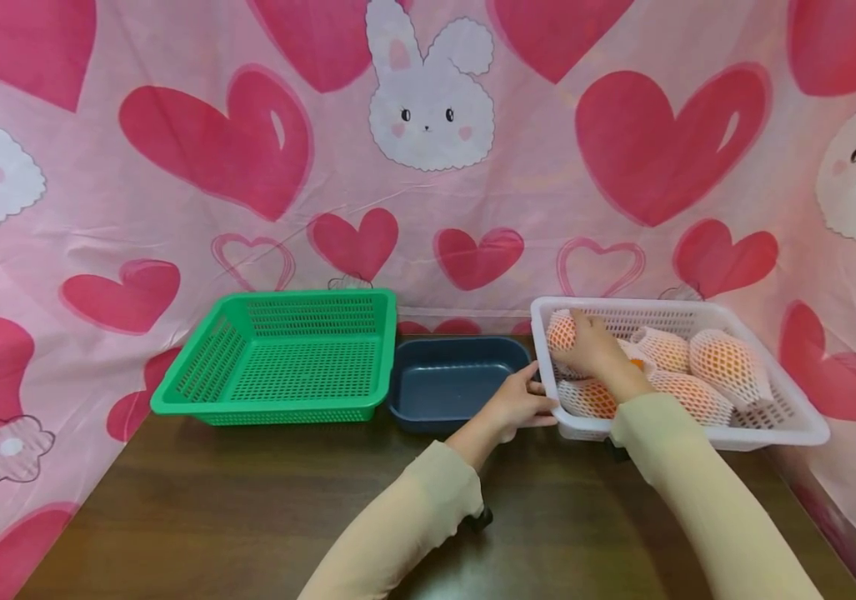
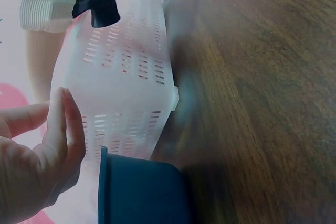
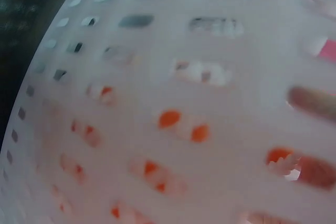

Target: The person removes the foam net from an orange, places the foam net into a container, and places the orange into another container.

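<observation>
Head view shows left hand (image 1: 519, 406), straight-fingered, touching the nearest side of white basket (image 1: 773, 436), probably for steadying; inside, right hand (image 1: 596, 348) grips one netted fruit (image 1: 561, 332) beneath its fingers.

Spreads out as a dark brown, wood-grained table (image 1: 262, 500) with a dull sheen. Carries on its far side, in a row and upright, first a green basket (image 1: 270, 408) at the left, rectangular, with slotted walls and a perforated bottom. Bears in the middle a smaller, solid-walled dark blue tray (image 1: 450, 390), just beside the green basket. Supports at the right a white basket (image 1: 773, 436) with slotted walls, just beside the tray and near the right edge.
</observation>
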The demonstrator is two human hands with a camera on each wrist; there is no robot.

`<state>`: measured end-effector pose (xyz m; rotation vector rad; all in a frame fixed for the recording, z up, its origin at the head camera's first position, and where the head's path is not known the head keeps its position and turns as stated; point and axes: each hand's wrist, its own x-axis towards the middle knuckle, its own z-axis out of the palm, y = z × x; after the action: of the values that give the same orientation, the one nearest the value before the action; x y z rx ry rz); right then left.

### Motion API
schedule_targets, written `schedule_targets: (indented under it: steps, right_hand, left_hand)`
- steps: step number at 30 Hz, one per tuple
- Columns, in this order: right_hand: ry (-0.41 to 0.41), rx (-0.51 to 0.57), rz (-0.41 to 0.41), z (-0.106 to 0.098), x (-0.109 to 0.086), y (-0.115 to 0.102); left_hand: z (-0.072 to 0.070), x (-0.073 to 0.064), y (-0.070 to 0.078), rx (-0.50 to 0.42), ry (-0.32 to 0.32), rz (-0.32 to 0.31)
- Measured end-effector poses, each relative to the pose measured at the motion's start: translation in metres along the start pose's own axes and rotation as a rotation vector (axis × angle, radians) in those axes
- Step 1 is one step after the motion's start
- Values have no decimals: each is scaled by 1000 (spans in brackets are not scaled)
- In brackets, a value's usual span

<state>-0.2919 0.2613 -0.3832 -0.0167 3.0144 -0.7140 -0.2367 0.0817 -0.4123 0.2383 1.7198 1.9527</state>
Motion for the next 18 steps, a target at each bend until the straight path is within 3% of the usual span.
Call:
schedule_targets:
  steps: [12,18]
  right_hand:
    - [23,-5,-2,2,3,2]
    - [27,-16,-40,-2,0,2]
  left_hand:
    - [1,-3,0,-28,14,-12]
    - [0,-3,1,-44,27,-21]
